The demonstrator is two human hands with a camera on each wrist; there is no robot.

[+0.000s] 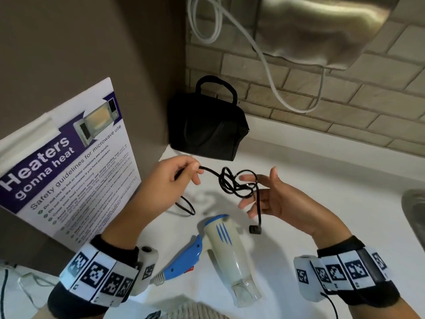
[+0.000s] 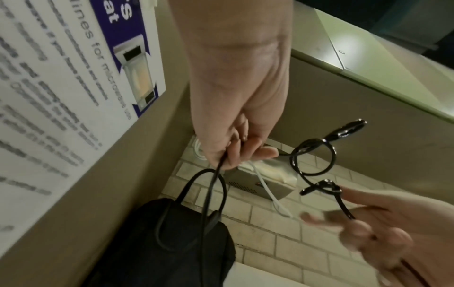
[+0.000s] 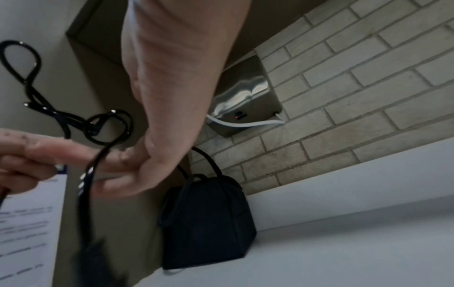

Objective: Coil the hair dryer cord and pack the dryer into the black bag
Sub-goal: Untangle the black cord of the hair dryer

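A white and blue hair dryer lies on the white counter, close to me. Its black cord is lifted in tangled loops between my hands. My left hand pinches the cord between thumb and fingers; in the left wrist view the left hand shows the same grip. My right hand is spread with straight fingers, and the loops drape over them. The plug dangles below that hand. The black bag stands upright in the back corner, handles up; I cannot tell whether it is unzipped.
A microwave safety poster leans against the left wall. A steel hand dryer with a white cable hangs on the brick wall above the bag. A sink edge shows at the far right.
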